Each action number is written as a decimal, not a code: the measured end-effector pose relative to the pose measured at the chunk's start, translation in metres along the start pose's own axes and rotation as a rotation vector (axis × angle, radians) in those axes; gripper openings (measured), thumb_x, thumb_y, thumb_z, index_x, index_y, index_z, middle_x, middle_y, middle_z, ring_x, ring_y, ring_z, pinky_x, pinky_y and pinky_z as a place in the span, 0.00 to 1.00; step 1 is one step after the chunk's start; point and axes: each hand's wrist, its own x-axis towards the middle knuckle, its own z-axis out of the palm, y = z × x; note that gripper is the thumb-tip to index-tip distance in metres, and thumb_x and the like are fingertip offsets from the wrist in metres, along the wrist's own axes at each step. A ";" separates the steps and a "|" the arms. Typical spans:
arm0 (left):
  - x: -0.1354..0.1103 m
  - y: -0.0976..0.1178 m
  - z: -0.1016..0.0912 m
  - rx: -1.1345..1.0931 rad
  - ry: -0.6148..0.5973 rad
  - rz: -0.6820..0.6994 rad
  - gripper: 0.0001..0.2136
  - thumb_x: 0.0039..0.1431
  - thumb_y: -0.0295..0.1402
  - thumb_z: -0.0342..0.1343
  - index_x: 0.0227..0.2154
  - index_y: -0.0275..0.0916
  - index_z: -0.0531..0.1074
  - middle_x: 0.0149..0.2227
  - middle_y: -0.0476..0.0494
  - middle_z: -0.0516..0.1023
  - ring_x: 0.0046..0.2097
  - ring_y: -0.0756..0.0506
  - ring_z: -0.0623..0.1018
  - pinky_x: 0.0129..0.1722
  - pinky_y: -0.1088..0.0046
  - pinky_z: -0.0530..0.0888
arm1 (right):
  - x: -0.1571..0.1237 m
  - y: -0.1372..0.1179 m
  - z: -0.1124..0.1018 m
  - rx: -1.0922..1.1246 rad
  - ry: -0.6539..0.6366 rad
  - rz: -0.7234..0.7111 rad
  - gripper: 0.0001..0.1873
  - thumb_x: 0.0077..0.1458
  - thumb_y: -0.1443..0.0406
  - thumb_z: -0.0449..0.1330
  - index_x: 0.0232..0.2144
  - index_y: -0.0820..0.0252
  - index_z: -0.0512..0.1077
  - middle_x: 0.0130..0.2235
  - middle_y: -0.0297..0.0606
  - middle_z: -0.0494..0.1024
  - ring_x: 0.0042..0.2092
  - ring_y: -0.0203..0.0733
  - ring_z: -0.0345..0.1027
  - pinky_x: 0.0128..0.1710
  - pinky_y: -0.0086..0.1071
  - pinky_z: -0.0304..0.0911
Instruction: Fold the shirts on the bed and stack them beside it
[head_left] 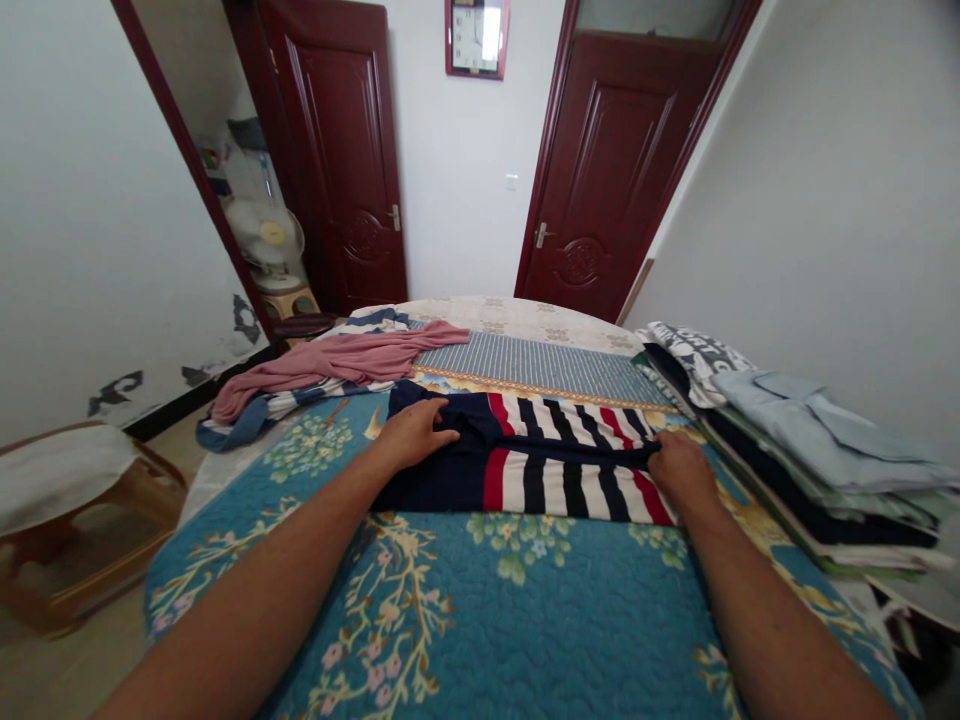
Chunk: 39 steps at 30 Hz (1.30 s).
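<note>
A striped garment in navy, red, white and black lies folded across the blue floral quilt on the bed. My left hand rests on its navy left end, fingers curled over the cloth. At the garment's right end, my right hand pinches the dark folded edge. Both forearms reach forward over the quilt.
A pink garment and a blue-and-white one lie heaped at the bed's far left. A stack of folded clothes lines the right edge by the wall. A wooden stool stands at the left. Two dark red doors are beyond.
</note>
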 end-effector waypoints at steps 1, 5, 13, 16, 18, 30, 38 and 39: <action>0.000 0.002 0.005 0.026 -0.034 -0.005 0.23 0.60 0.41 0.65 0.57 0.41 0.78 0.47 0.39 0.84 0.47 0.38 0.82 0.46 0.65 0.74 | 0.000 0.000 0.001 0.027 0.011 -0.001 0.12 0.59 0.71 0.55 0.40 0.61 0.78 0.43 0.50 0.79 0.49 0.51 0.73 0.49 0.37 0.62; 0.001 0.009 0.012 0.039 0.024 0.096 0.12 0.66 0.33 0.57 0.47 0.40 0.82 0.44 0.38 0.83 0.48 0.39 0.81 0.50 0.64 0.74 | -0.001 0.002 0.007 0.153 0.095 -0.086 0.18 0.54 0.69 0.58 0.47 0.60 0.76 0.49 0.49 0.79 0.52 0.52 0.71 0.54 0.39 0.62; -0.011 0.013 -0.012 -0.140 -0.181 0.499 0.11 0.63 0.29 0.58 0.43 0.44 0.85 0.40 0.45 0.82 0.42 0.45 0.81 0.45 0.71 0.74 | 0.005 0.017 0.012 0.384 0.442 -0.041 0.16 0.48 0.69 0.55 0.40 0.58 0.74 0.43 0.46 0.77 0.48 0.52 0.69 0.53 0.41 0.65; -0.013 0.008 -0.013 -0.186 -0.471 0.451 0.10 0.63 0.33 0.60 0.42 0.45 0.86 0.40 0.47 0.86 0.42 0.46 0.83 0.43 0.74 0.74 | 0.003 0.024 0.014 0.365 0.340 -0.047 0.14 0.47 0.70 0.54 0.36 0.57 0.74 0.39 0.44 0.77 0.45 0.51 0.69 0.49 0.40 0.65; -0.010 0.003 -0.015 -0.222 -0.476 0.387 0.11 0.65 0.36 0.58 0.41 0.44 0.86 0.41 0.46 0.87 0.43 0.45 0.84 0.45 0.74 0.74 | 0.002 0.026 0.014 0.331 0.287 -0.077 0.14 0.46 0.71 0.53 0.35 0.57 0.74 0.39 0.45 0.77 0.45 0.51 0.70 0.49 0.39 0.64; 0.006 -0.085 -0.032 -0.253 0.289 -0.362 0.15 0.58 0.37 0.58 0.42 0.34 0.83 0.36 0.36 0.86 0.39 0.39 0.83 0.41 0.66 0.78 | 0.000 0.031 0.008 0.189 0.307 -0.098 0.13 0.50 0.71 0.53 0.33 0.56 0.76 0.39 0.47 0.80 0.43 0.53 0.73 0.47 0.42 0.66; 0.020 -0.077 -0.010 -0.436 0.219 -0.309 0.12 0.52 0.40 0.62 0.33 0.39 0.84 0.29 0.45 0.83 0.32 0.44 0.79 0.31 0.73 0.72 | -0.005 -0.024 -0.004 0.417 0.310 -0.526 0.15 0.63 0.61 0.56 0.49 0.57 0.76 0.49 0.49 0.81 0.53 0.54 0.74 0.58 0.46 0.66; 0.021 -0.079 -0.010 -0.441 0.247 -0.337 0.11 0.52 0.40 0.61 0.30 0.38 0.83 0.26 0.45 0.81 0.30 0.45 0.78 0.29 0.73 0.71 | -0.006 -0.030 -0.002 0.417 0.242 -0.571 0.15 0.65 0.60 0.56 0.49 0.57 0.77 0.49 0.49 0.81 0.52 0.54 0.74 0.57 0.46 0.67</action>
